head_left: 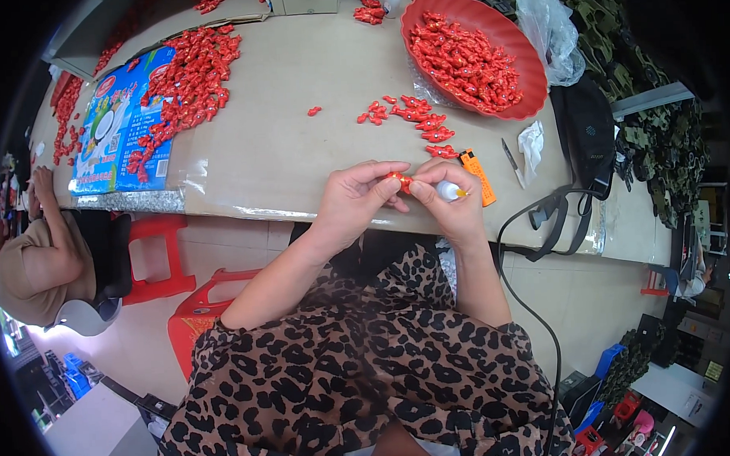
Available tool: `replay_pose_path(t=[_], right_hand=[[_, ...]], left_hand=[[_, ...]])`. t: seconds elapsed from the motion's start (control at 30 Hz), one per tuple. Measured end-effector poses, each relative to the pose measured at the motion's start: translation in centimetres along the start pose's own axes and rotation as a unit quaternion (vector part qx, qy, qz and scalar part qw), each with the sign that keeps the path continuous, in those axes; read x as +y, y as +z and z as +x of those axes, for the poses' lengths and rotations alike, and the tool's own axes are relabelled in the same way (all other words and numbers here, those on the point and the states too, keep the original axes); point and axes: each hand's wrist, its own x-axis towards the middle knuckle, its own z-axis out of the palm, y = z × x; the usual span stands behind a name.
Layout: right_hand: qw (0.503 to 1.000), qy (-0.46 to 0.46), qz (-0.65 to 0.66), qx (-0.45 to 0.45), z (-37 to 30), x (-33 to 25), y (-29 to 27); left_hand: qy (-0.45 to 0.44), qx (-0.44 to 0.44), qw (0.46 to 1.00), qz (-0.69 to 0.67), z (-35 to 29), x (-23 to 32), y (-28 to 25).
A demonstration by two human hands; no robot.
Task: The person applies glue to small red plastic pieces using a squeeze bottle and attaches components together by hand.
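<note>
My left hand [349, 200] pinches a small red plastic figure [401, 181] between thumb and fingertips, just over the table's front edge. My right hand [458, 213] is closed round a small white bottle with a yellow tip [450, 191], and its thumb and forefinger reach the figure's right end. The bottle's lower part is hidden in the palm. Beside the right hand lies an orange box-shaped item [477, 178]. Beyond the hands, a row of red figures [435, 127] and several smaller red pieces [372, 113] lie on the table.
A large red bowl [540, 101] heaped with figures stands at far right. Another heap [195, 81] covers part of a blue printed sheet [97, 161] at left. A knife [512, 162], crumpled tissue [531, 148], black bag [585, 140] and cable [537, 322] are at right. Another person [41, 267] sits at left.
</note>
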Motion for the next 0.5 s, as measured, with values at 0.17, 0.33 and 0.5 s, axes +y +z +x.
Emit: replay_pose_path(t=[0.17, 0.33, 0.5], right_hand=[[1.000, -0.010, -0.011, -0.001, 0.01, -0.10, 0.03], [1.000, -0.009, -0.012, 0.000, 0.01, -0.02, -0.01], [1.000, -0.011, -0.013, -0.003, 0.06, 0.04, -0.03]], left_hand=[[-0.002, 0.000, 1.000, -0.006, -0.01, -0.14, -0.01], [-0.001, 0.001, 1.000, -0.005, 0.01, -0.13, -0.01], [0.001, -0.001, 1.000, -0.007, 0.03, -0.12, 0.01]])
